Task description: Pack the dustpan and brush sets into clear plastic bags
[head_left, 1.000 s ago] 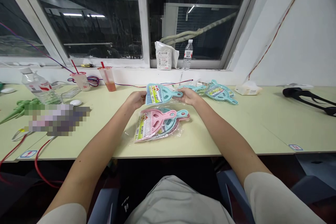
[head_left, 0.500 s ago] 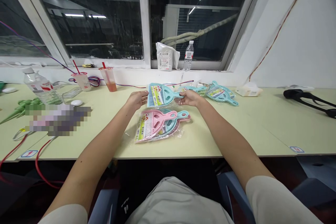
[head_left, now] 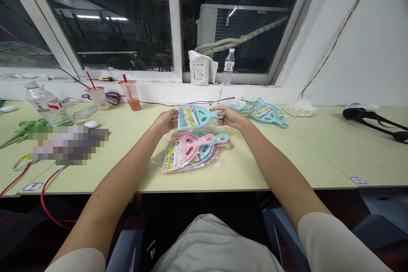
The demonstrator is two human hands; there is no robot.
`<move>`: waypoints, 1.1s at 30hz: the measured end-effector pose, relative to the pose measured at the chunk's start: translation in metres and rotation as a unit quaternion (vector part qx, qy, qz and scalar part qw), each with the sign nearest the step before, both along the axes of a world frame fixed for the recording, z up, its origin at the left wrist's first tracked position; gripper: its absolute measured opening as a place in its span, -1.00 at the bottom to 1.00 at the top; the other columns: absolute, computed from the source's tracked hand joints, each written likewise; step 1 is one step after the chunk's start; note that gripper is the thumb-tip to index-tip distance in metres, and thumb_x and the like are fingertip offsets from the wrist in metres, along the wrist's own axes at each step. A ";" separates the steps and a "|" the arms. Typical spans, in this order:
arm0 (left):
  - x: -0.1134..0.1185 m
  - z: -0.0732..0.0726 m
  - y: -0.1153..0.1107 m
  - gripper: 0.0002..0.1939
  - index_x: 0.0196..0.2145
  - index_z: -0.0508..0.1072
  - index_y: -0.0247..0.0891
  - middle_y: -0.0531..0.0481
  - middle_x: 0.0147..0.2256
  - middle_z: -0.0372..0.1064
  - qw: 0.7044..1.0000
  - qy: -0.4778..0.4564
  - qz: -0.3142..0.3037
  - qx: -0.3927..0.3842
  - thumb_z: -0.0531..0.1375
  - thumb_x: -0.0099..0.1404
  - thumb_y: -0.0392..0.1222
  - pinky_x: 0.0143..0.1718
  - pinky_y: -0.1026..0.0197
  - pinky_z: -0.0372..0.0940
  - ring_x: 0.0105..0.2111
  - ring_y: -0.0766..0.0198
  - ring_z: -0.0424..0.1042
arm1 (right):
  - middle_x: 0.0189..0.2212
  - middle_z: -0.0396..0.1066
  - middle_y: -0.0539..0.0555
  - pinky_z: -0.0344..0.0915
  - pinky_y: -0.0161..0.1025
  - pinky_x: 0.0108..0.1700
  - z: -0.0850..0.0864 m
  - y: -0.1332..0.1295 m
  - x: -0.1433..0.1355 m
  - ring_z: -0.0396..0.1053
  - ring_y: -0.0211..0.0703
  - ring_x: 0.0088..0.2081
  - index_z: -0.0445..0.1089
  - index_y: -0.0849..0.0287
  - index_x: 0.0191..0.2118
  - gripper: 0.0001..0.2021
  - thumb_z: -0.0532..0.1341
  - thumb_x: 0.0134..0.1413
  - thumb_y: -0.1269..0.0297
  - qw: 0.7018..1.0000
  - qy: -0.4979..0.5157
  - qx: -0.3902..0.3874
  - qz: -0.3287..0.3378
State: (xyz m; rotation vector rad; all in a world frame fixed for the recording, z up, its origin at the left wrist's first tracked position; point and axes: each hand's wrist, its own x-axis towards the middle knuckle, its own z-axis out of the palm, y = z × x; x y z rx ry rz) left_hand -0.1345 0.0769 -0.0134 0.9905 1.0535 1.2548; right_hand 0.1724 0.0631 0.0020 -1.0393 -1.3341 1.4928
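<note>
Between my hands is a light-blue dustpan and brush set (head_left: 199, 117) in a clear bag with a yellow-green label. My left hand (head_left: 166, 121) grips its wide bristle end at the left. The handle end is held in my right hand (head_left: 230, 117), thumb on top. Just nearer to me on the table lies a pile of bagged sets, with a pink dustpan and brush set (head_left: 188, 151) on top and a blue one (head_left: 220, 139) showing beneath it. Beyond my right hand lie more blue sets (head_left: 267, 112), partly overlapping.
Drink cups (head_left: 130, 95) with red straws and a large plastic bottle (head_left: 47, 104) stand at the back left. A tissue pack (head_left: 302, 109) and a black strap-like item (head_left: 376, 122) lie to the right. On the sill are a white package (head_left: 200, 69) and a water bottle (head_left: 228, 68). Red cables (head_left: 46, 195) hang over the front edge.
The blue set in my hands has tipped flatter and shifted slightly to the left. Both hands keep their hold, and the pile in front has not moved.
</note>
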 end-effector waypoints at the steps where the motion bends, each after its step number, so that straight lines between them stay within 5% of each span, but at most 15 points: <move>1: 0.001 0.000 0.000 -0.88 -0.41 0.47 -0.30 -0.08 -0.51 0.42 1.000 0.003 -0.002 -0.006 0.34 0.06 -0.28 -0.53 0.23 0.36 -0.56 0.25 0.41 | -0.56 0.27 -0.05 0.17 -0.35 -0.54 0.000 -0.001 -0.001 0.19 -0.31 -0.61 0.49 0.17 -0.09 -0.67 0.26 -0.02 0.53 1.000 -0.005 0.011 0.005; 15: -0.007 0.010 -0.006 -0.77 -0.25 0.47 -0.34 -0.17 -0.32 0.48 0.997 0.011 0.049 0.052 0.37 0.22 -0.17 -0.43 0.18 0.44 -0.45 0.20 0.53 | -0.58 0.31 -0.01 0.08 -0.35 -0.57 -0.006 0.014 0.009 0.19 -0.32 -0.62 0.54 0.27 -0.17 -0.75 0.28 -0.03 0.51 0.997 -0.008 0.043 -0.069; 20: -0.003 0.015 -0.011 -0.36 0.01 0.34 -0.32 -0.43 -0.11 0.48 0.996 -0.088 -0.026 -0.025 0.36 0.23 0.24 -0.15 -0.18 0.53 -0.13 -0.22 0.60 | -0.62 0.32 0.00 0.12 -0.35 -0.57 -0.005 0.018 0.004 0.23 -0.28 -0.63 0.49 0.28 -0.18 -0.78 0.19 0.05 0.54 0.983 0.040 0.029 -0.177; 23: 0.005 0.014 -0.016 -0.24 0.13 0.28 -0.31 -0.53 0.03 0.42 0.988 -0.118 -0.100 -0.014 0.37 0.21 0.26 -0.04 -0.28 0.49 0.03 -0.36 0.54 | -0.62 0.32 -0.02 0.16 -0.36 -0.57 -0.006 0.015 -0.009 0.26 -0.28 -0.62 0.45 0.26 -0.18 -0.78 0.13 0.08 0.55 0.973 0.081 0.028 -0.215; 28: 0.016 0.008 -0.017 -0.49 0.04 0.38 -0.28 -0.41 -0.01 0.46 0.983 -0.143 -0.092 0.076 0.37 0.28 0.05 0.00 -0.26 0.49 -0.04 -0.24 0.59 | -0.62 0.34 -0.03 0.27 -0.36 -0.53 -0.008 -0.003 -0.048 0.32 -0.27 -0.60 0.40 0.23 -0.22 -0.80 0.10 0.09 0.57 0.971 0.100 0.032 -0.216; 33: 0.014 0.005 -0.005 -0.84 -0.17 0.36 -0.28 -0.16 -0.26 0.51 0.981 -0.160 0.071 0.087 0.23 0.28 -0.32 -0.15 -0.09 0.56 -0.29 0.07 0.61 | -0.59 0.43 0.02 0.42 -0.25 -0.43 -0.002 -0.027 -0.068 0.47 -0.16 -0.52 0.38 0.20 -0.20 -0.81 0.19 0.05 0.56 0.986 0.049 0.036 -0.155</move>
